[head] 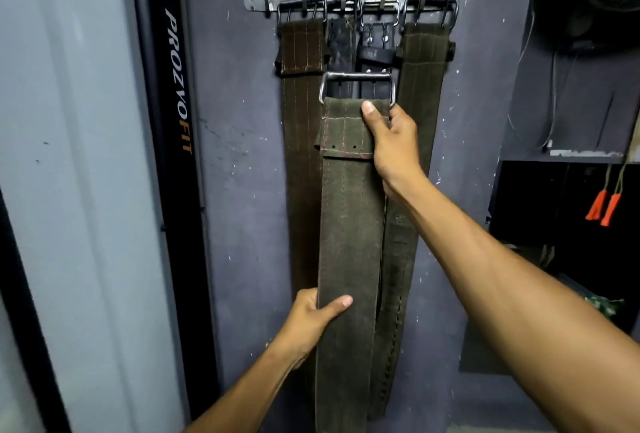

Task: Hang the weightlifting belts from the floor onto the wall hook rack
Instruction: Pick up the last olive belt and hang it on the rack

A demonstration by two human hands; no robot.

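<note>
**Fifth belt going up to the rack**

Right hand [391, 141] is gripping the top of an olive suede belt [346, 259], thumb pressing across the folded end just under its steel buckle [356, 86], fingers wrapping behind. Lower down, the left hand [311, 321] is pinching the strap's left edge, thumb lying across the front, steadying the length as it is hanging straight down in front of the wall.

Above, the hook rack [349, 3] is already carrying what look like four belts: a brown one [301, 48] on the left, a dark one [341, 41] beside it, a black one [375, 44] with rivets, and an olive one [420, 51] on the right. The buckle in hand is sitting below the rack, overlapping the two middle belts and not touching any hook.

So the job is looking well along: most belts are up, and this one is waiting to be lifted and caught on a hook. Which hook is free is hard to tell, as the buckles are crowding the bar. The floor is out of view, so I cannot say whether more belts are lying there.
</note>
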